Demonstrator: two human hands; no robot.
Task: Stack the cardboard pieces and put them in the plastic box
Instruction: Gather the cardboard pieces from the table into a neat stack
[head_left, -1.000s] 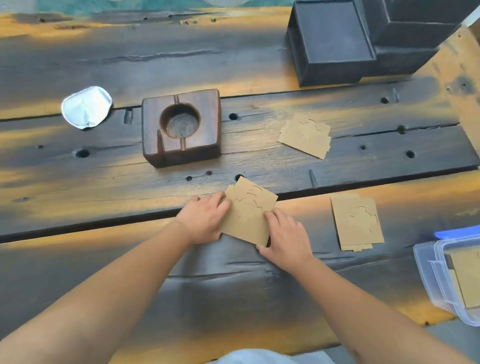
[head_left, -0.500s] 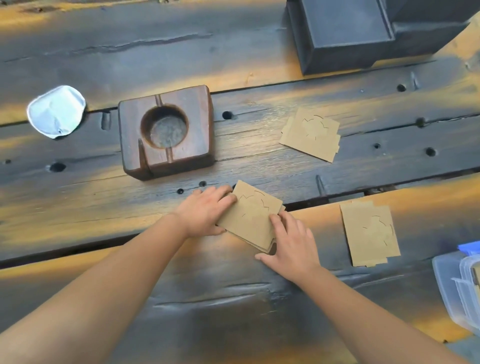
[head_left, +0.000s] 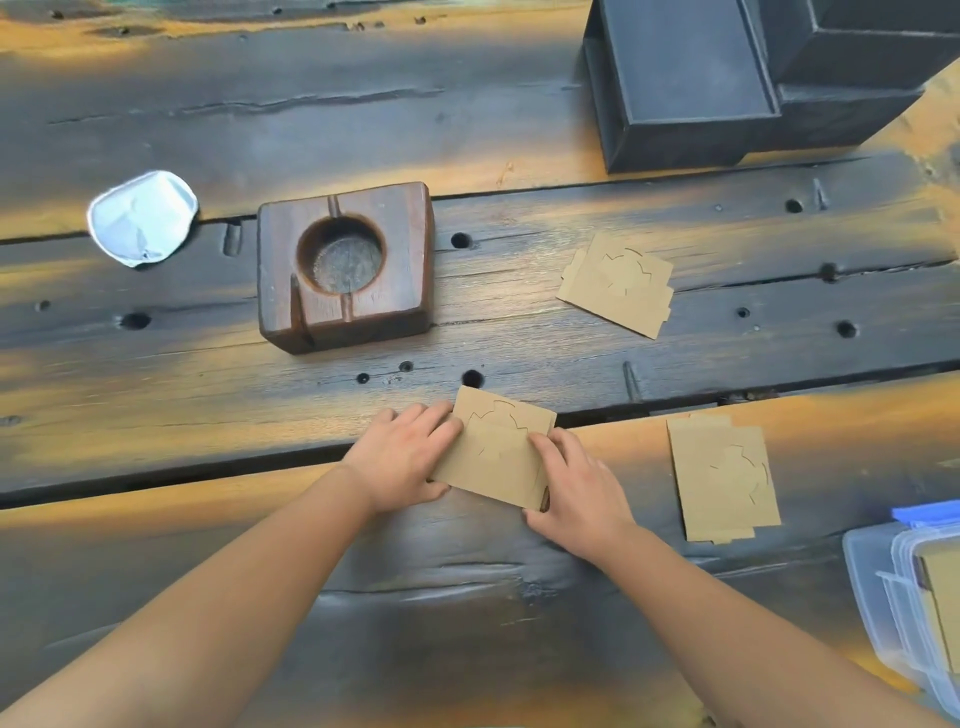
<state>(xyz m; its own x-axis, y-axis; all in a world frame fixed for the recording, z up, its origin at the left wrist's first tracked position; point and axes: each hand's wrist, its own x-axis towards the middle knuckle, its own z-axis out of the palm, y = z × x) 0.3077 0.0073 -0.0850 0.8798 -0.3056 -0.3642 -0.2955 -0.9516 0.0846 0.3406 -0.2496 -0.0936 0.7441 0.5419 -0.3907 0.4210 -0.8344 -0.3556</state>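
Cardboard, thin and tan, makes up the stack (head_left: 496, 457) at centre near; the left hand (head_left: 402, 460) presses fingers against its left edge, thumb tucked low, and the right hand (head_left: 576, 486) presses its fingers on the right edge; both hands squeeze the stack between them, squaring it on the table (head_left: 208, 415). Two more piles lie apart: one far right (head_left: 615, 283); one right (head_left: 722, 475), near the plastic box (head_left: 872, 587), whose clear wall shows at the near right corner with cardboard already inside. The head view is the only one.

Risks, as judgement: the sheets look slick and light, so uneven squeezing could fan them out or buckle the top sheet; die-cut tabs and notched edges may snag on each other; the gap between planks just beside the stack could catch a corner.

Textures: rough, charred planks with holes; a smooth wooden block (head_left: 345, 265) with a round recess; a crumpled white lid (head_left: 140, 218); matt dark boxes (head_left: 685, 88) far right.
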